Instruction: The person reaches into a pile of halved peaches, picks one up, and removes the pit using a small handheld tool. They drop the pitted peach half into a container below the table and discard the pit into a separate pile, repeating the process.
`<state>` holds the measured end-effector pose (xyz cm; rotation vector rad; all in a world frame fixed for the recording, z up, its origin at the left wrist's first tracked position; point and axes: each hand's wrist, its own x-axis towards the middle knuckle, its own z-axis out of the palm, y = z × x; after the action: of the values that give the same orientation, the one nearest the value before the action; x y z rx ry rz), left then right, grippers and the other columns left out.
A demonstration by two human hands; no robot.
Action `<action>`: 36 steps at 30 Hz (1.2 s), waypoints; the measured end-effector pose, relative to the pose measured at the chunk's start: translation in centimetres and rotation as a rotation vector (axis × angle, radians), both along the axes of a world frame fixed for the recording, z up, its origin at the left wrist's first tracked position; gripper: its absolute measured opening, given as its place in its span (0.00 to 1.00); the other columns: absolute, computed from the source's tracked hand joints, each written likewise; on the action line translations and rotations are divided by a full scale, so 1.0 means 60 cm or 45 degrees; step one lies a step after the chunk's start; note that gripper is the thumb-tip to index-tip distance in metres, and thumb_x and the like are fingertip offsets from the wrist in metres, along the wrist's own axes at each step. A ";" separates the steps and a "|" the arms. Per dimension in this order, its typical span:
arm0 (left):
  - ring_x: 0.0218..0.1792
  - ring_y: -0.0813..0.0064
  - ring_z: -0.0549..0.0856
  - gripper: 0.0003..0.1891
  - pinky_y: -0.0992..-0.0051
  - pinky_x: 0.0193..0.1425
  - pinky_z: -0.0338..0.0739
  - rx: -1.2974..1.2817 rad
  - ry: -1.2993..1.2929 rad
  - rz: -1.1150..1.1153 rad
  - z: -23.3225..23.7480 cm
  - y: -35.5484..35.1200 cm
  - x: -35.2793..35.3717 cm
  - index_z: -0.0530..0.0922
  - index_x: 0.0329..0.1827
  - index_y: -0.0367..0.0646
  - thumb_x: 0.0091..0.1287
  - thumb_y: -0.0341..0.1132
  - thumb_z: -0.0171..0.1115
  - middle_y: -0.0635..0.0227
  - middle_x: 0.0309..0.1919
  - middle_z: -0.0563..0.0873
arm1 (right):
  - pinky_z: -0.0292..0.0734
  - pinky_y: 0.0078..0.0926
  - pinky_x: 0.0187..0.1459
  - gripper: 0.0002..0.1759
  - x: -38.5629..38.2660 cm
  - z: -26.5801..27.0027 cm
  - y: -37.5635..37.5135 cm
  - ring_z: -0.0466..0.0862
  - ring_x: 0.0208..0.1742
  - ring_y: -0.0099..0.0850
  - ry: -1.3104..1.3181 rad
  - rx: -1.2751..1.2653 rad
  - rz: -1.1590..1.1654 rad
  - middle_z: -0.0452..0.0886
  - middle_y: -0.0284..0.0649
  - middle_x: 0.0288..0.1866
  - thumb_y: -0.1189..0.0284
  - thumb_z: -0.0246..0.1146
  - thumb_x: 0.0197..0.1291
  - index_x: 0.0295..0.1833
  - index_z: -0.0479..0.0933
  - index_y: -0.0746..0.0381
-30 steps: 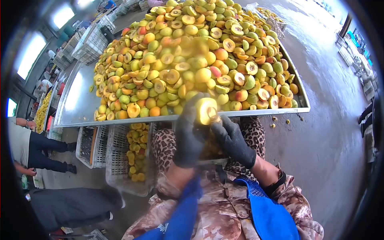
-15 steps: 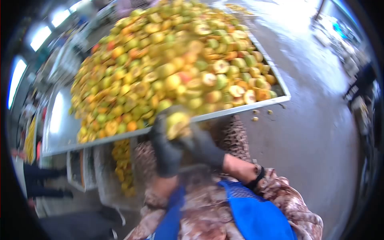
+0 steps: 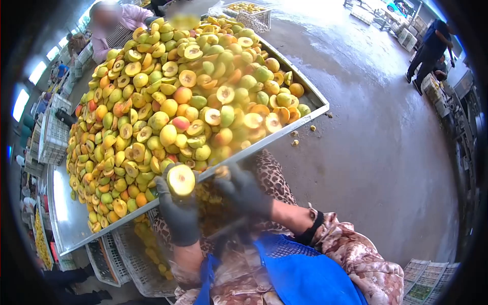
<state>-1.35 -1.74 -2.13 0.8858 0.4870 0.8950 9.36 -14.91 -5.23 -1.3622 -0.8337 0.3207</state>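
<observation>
My left hand [image 3: 178, 213], in a dark grey glove, grips a peach half [image 3: 181, 180] at the near edge of the metal tray [image 3: 244, 151]. Its pale yellow cut face, with a brownish centre, is turned up toward me. A little to the right, my right hand [image 3: 246, 190], gloved the same way, has its fingers closed round a small brown piece [image 3: 222, 172] that looks like a peach pit; blur hides its detail. Beyond both hands rises a large heap of peaches [image 3: 168, 134], many cut in half, green, yellow and reddish.
Below the tray sits a crate [image 3: 147, 277] with yellow pieces beside it. A person in pink [image 3: 133, 16] is across the heap. Someone in dark clothes [image 3: 429, 48] stands at the far right. Fruit scraps [image 3: 295, 143] lie on the wet floor [image 3: 366, 168].
My hands were together on one fruit; now they are apart, the peach half in the left and a small brown piece in the right. The view has shifted, showing more of the room.
</observation>
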 end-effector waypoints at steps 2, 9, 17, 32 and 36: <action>0.64 0.50 0.82 0.19 0.55 0.67 0.81 0.739 0.238 -0.093 -0.015 0.004 0.033 0.76 0.66 0.40 0.82 0.43 0.57 0.48 0.67 0.79 | 0.80 0.39 0.38 0.12 0.018 -0.024 -0.036 0.86 0.35 0.40 0.043 -0.078 -0.129 0.84 0.47 0.36 0.66 0.63 0.74 0.53 0.74 0.64; 0.54 0.65 0.82 0.16 0.65 0.61 0.79 0.738 0.091 -0.517 -0.056 -0.084 0.411 0.79 0.58 0.38 0.73 0.36 0.65 0.56 0.54 0.82 | 0.75 0.30 0.35 0.07 0.045 -0.101 -0.188 0.78 0.33 0.25 0.287 -0.247 -0.347 0.78 0.34 0.33 0.69 0.61 0.75 0.50 0.74 0.62; 0.45 0.53 0.85 0.12 0.59 0.53 0.78 1.773 0.544 -0.858 -0.169 -0.191 0.652 0.82 0.46 0.41 0.67 0.39 0.66 0.54 0.40 0.86 | 0.68 0.19 0.24 0.13 0.125 -0.079 -0.233 0.72 0.23 0.18 0.397 -0.178 -0.468 0.73 0.29 0.27 0.61 0.59 0.79 0.47 0.70 0.59; 0.54 0.50 0.85 0.19 0.54 0.58 0.80 1.889 1.319 0.062 -0.010 0.357 0.425 0.84 0.53 0.44 0.58 0.33 0.73 0.57 0.50 0.85 | 0.75 0.25 0.37 0.10 0.130 -0.011 -0.116 0.76 0.34 0.23 0.003 -0.327 -0.163 0.75 0.31 0.32 0.67 0.61 0.76 0.44 0.71 0.62; 0.38 0.69 0.88 0.13 0.69 0.45 0.82 1.529 0.700 0.073 -0.034 0.425 0.372 0.83 0.47 0.38 0.60 0.29 0.73 0.64 0.35 0.89 | 0.80 0.37 0.51 0.18 0.114 -0.010 -0.075 0.87 0.50 0.41 0.006 -0.266 -0.075 0.86 0.49 0.49 0.72 0.63 0.72 0.63 0.75 0.67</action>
<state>20.94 23.74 -4.15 2.2584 0.4126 0.9701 16.20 -19.42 -5.82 -1.5771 -0.7709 0.3729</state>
